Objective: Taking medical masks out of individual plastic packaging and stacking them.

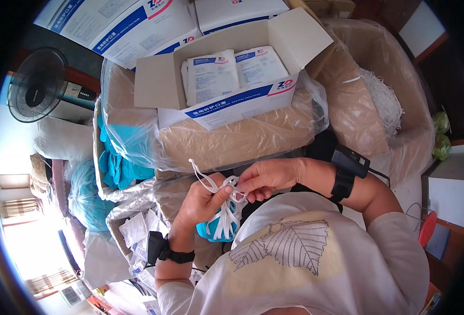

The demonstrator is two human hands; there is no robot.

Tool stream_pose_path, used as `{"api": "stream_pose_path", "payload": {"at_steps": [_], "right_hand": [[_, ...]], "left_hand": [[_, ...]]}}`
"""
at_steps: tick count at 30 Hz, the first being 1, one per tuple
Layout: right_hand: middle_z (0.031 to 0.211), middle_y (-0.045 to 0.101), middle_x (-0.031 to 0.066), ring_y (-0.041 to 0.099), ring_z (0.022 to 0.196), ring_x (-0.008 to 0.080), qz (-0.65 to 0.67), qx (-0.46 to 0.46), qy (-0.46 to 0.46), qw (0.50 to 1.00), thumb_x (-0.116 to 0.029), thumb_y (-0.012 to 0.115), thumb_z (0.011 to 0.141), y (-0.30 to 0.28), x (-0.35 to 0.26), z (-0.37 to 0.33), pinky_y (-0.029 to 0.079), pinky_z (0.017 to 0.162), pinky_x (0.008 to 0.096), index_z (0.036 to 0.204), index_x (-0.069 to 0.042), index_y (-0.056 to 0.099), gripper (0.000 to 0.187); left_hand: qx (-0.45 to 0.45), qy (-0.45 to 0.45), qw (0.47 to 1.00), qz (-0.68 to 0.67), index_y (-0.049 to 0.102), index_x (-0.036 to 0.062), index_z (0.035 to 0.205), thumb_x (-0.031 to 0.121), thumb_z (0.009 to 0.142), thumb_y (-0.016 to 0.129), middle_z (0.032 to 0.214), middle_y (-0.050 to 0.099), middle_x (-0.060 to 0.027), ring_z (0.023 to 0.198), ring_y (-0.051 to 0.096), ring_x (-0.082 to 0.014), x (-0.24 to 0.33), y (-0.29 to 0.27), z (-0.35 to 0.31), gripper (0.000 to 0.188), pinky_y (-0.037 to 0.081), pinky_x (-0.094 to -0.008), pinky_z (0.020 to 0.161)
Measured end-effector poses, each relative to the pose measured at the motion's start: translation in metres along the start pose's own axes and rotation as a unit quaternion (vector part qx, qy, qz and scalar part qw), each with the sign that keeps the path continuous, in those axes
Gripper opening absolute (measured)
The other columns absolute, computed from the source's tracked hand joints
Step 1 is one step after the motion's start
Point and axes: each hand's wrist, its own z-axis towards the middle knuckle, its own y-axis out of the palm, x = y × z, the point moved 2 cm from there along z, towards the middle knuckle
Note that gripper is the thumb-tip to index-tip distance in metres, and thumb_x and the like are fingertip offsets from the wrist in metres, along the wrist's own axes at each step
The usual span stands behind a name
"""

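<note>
In front of my chest, my left hand [201,200] is closed round a bunch of narrow white straps [225,219]. One strap end sticks up above its thumb. My right hand [271,179] pinches the same straps from the other side, its fingertips close to my left thumb. Below them hangs a bright blue bundle [205,231], partly covered by the strap ends; what kind of thing it is I cannot make out. Beyond my hands stands an open white carton [232,107] with flaps spread, holding white-and-blue packs [211,79].
The carton rests on a large plastic-lined brown box [232,144]. Blue pieces [117,165] fill a box at the left. Farther right, another lined box holds white strands [383,102]. Closed white cartons [132,26] are stacked at the back, near a black fan [38,86].
</note>
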Motion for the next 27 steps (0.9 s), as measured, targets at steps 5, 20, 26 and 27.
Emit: {"api": "stream_pose_path", "payload": {"at_steps": [5,20,26,27], "right_hand": [[0.074,0.056,-0.0010,0.050,0.062,0.0042,-0.114,-0.047,-0.003,0.992,-0.028,0.048,0.091,0.005,-0.010,-0.002,0.040,0.054,0.0168,0.093,-0.004,0.060,0.027],[0.079,0.056,0.0153,0.053,0.075,0.0258,-0.391,-0.067,0.100,0.913,-0.024,0.040,0.094,0.027,-0.024,-0.122,0.042,0.069,0.0329,0.090,0.000,0.053,0.027],[0.080,0.056,0.0105,0.052,0.075,0.0182,-0.334,-0.066,0.132,0.931,-0.026,0.040,0.095,0.022,-0.022,-0.139,0.042,0.071,0.0292,0.091,-0.001,0.053,0.029],[0.080,0.057,0.0094,0.051,0.075,0.0166,-0.322,-0.068,0.138,0.934,-0.027,0.039,0.095,0.021,-0.022,-0.140,0.042,0.072,0.0284,0.091,-0.001,0.053,0.030]], "left_hand": [[0.005,-0.001,0.998,0.061,0.058,0.0014,0.078,0.013,0.085,0.057,0.068,0.054,-0.0106,0.059,0.054,-0.0265,0.004,-0.002,0.002,0.013,0.041,-0.0326,0.052],[-0.171,0.090,0.980,0.037,0.056,0.0005,0.071,0.013,0.082,0.057,0.065,0.054,-0.0131,0.059,0.054,-0.0307,0.011,0.038,-0.028,0.017,0.043,-0.0387,0.053],[-0.179,0.097,0.977,0.065,0.056,0.0009,0.071,0.013,0.081,0.058,0.065,0.054,-0.0132,0.061,0.054,-0.0311,0.019,0.034,-0.021,0.016,0.043,-0.0386,0.053],[-0.181,0.099,0.976,0.070,0.055,0.0010,0.071,0.013,0.081,0.058,0.065,0.054,-0.0131,0.060,0.054,-0.0312,0.019,0.033,-0.019,0.016,0.043,-0.0385,0.053]]}}
